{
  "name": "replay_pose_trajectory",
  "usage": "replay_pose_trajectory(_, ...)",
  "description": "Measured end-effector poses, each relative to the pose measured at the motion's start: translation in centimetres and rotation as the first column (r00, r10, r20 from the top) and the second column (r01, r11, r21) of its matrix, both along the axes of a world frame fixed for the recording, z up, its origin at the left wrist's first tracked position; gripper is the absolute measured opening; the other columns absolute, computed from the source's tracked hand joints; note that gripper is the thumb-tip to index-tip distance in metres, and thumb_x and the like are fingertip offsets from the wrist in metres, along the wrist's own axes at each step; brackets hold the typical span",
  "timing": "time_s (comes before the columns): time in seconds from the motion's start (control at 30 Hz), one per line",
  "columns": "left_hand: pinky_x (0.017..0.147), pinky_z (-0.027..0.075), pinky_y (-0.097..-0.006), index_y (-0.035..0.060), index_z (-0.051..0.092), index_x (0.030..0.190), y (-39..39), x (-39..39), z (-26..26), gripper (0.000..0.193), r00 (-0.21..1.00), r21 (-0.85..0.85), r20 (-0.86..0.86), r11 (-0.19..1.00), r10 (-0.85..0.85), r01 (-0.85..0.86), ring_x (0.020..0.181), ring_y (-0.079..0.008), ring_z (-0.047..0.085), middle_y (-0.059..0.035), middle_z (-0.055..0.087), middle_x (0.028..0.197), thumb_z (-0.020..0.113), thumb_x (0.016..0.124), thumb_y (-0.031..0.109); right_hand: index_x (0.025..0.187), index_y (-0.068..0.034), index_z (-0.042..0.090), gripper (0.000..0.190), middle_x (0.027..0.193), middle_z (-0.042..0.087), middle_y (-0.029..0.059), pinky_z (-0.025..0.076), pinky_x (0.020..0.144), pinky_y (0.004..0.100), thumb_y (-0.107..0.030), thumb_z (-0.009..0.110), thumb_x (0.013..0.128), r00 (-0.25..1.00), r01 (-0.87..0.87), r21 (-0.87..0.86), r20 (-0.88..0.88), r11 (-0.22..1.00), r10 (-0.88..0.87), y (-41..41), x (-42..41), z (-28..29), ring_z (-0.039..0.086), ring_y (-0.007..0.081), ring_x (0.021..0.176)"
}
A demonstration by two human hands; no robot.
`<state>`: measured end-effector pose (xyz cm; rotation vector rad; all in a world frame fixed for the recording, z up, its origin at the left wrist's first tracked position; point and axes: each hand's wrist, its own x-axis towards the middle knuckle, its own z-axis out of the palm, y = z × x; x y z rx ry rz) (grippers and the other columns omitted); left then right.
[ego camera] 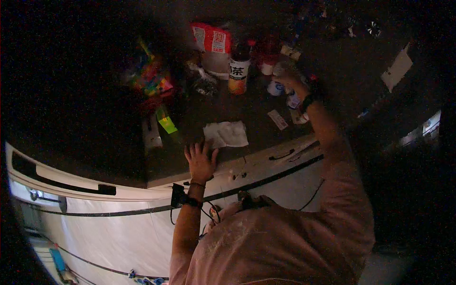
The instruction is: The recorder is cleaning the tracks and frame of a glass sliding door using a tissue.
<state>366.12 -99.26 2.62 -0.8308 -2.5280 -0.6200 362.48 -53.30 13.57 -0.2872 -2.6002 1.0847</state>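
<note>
My left hand [201, 163] rests palm down on the dark tabletop [171, 167] near its front edge, fingers apart and nothing in it. Just beyond the fingertips lies a crumpled white paper tissue or cloth [226, 134]. My right hand [293, 79] reaches to the back right, among small pale containers [275, 88]. A pale, blurred thing [283, 67] is at its fingers; dimness hides whether they grip it. Left of that hand a drink bottle [237, 75] with a white label and orange lower part stands upright.
Behind the bottle is a red and white package [213, 39]. Crumpled clear plastic [205, 80] and a multicoloured pile [153, 80] are to its left. A yellow-green slip [166, 123] and a small printed packet [278, 119] lie nearer. Dark drawer handles [281, 155] line the front.
</note>
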Motion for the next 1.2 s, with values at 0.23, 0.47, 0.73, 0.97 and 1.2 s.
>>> replay_pose_trajectory(0.23,0.100,0.021,-0.0528,0.0116,0.053,0.112,-0.1,0.6,1.0,0.039,0.998,-0.006,-0.049,0.999,-0.049,0.048,0.113,-0.0305,0.040,-0.0110,0.047,0.117,0.049,0.084,0.039,0.112,-0.006,0.053,0.046,0.108,0.056,0.0138,0.041,0.088,0.0419,-0.026,0.065,0.072,0.983,0.178,0.446,-0.119,0.877,-0.139,5.0,0.6,-0.5,0.052,0.0335,0.099)
replay_pose_trajectory(0.47,0.099,0.021,-0.0537,0.0092,0.054,0.107,-0.2,0.8,0.9,0.038,0.995,0.024,-0.070,0.997,-0.067,0.069,0.115,-0.0345,0.038,-0.0140,0.049,0.111,0.050,0.083,0.039,0.111,-0.007,0.053,0.041,0.107,0.056,0.0137,0.042,0.087,0.0428,-0.018,0.063,0.073,0.911,0.378,0.691,-0.395,0.616,-0.116,-2.6,2.3,3.7,0.053,0.0335,0.097)
replay_pose_trajectory(0.73,0.100,0.019,-0.0533,0.0068,0.054,0.107,-0.8,1.1,1.0,0.034,0.997,-0.060,-0.022,0.995,-0.075,0.073,0.116,-0.0342,0.037,-0.0146,0.049,0.112,0.051,0.083,0.031,0.114,-0.008,0.052,0.035,0.121,0.048,0.0134,0.031,0.099,0.0392,-0.009,0.053,0.080,0.890,-0.454,0.143,0.013,0.880,0.457,-26.9,7.3,-0.5,0.042,0.0306,0.115)
replay_pose_trajectory(0.97,0.104,0.014,-0.0495,0.0047,0.040,0.123,-0.9,1.0,0.3,0.047,0.970,0.156,0.209,0.984,-0.122,0.090,0.126,-0.0313,0.030,-0.0175,0.042,0.125,0.051,0.084,0.028,0.122,-0.008,0.047,0.038,0.130,0.040,0.0132,0.028,0.102,0.0420,-0.017,0.047,0.085,0.865,-0.499,-0.338,-0.138,0.798,0.483,-24.2,8.6,-9.4,0.036,0.0294,0.121)
replay_pose_trajectory(1.2,0.104,0.014,-0.0511,0.0005,0.039,0.122,0.2,1.0,2.0,0.050,0.989,-0.008,0.147,0.999,-0.034,0.036,0.124,-0.0359,0.030,-0.0210,0.040,0.126,0.050,0.084,0.031,0.115,-0.001,0.051,0.037,0.129,0.040,0.0141,0.032,0.097,0.0426,-0.016,0.051,0.081,0.999,0.040,0.833,-0.052,0.552,0.005,-10.8,3.6,-9.6,0.038,0.0315,0.117)
